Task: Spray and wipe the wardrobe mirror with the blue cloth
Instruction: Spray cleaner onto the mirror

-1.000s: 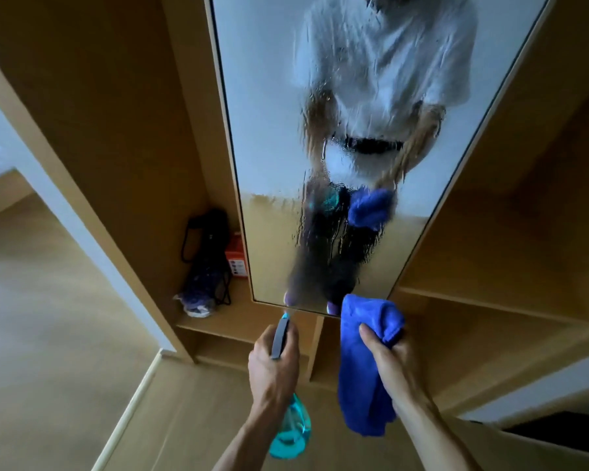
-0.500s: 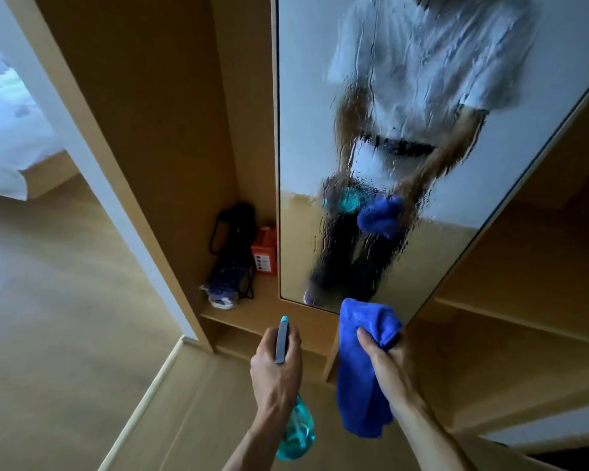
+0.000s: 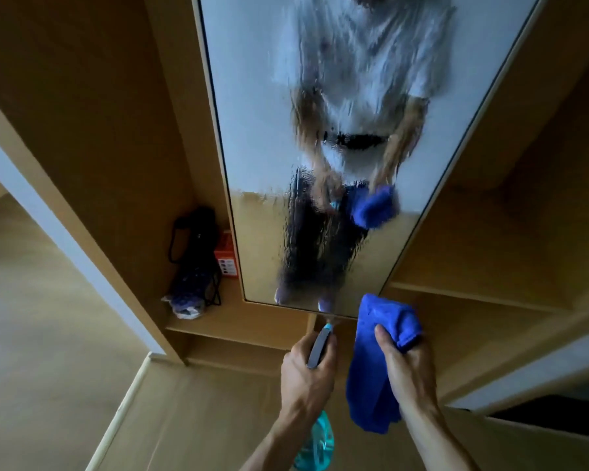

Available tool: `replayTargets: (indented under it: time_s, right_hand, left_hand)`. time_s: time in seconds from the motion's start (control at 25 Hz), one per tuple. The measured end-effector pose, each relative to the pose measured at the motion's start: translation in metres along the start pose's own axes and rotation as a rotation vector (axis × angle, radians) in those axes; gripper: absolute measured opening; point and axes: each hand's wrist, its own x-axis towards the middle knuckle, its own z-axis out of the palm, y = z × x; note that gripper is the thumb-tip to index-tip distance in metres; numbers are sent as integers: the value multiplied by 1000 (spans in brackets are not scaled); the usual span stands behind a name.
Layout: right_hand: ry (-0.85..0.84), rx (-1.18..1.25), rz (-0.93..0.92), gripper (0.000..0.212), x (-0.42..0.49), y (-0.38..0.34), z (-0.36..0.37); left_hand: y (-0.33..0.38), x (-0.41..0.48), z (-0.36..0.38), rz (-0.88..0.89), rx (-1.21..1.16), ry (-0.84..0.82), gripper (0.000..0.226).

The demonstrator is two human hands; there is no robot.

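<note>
The tall wardrobe mirror [image 3: 252, 130] fills the upper middle, its glass streaked with wet runs that blur my reflection. My left hand [image 3: 306, 375] grips a teal spray bottle [image 3: 315, 443], its grey nozzle pointing at the mirror's bottom edge. My right hand [image 3: 408, 365] holds the blue cloth [image 3: 374, 368], bunched at the top and hanging down, just below the mirror's lower right corner. Both hands are a short way off the glass.
A dark bag with cords [image 3: 194, 260] and an orange box [image 3: 225, 254] sit on the wooden shelf [image 3: 238, 321] left of the mirror. More wooden shelves [image 3: 490, 260] lie to the right. Wooden floor [image 3: 48, 334] spreads at the left.
The view swung left and back toward the mirror. Both hands kept their grips and stayed below the mirror's bottom edge; the bottle nozzle now points nearer that edge.
</note>
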Motion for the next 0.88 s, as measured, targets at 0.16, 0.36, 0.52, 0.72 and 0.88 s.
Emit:
replayTargets:
  time_s: [0.16, 0.36, 0.52, 0.72, 0.88]
  right_hand:
    - [73, 46, 43, 25, -1, -5, -29]
    - [60, 81, 42, 24, 6, -5, -38]
    - [1, 42, -49, 15, 17, -25, -25]
    - [-27, 40, -289, 64, 30, -69, -14]
    - [137, 37, -418, 72, 47, -118, 0]
  left_hand:
    - [7, -2, 21, -69, -24, -11, 13]
    - [21, -3, 21, 41, -62, 64, 18]
    - [44, 9, 11, 156, -45, 99, 20]
    - [82, 19, -4, 304, -106, 173, 14]
    - [119, 26, -19, 460, -134, 246, 17]
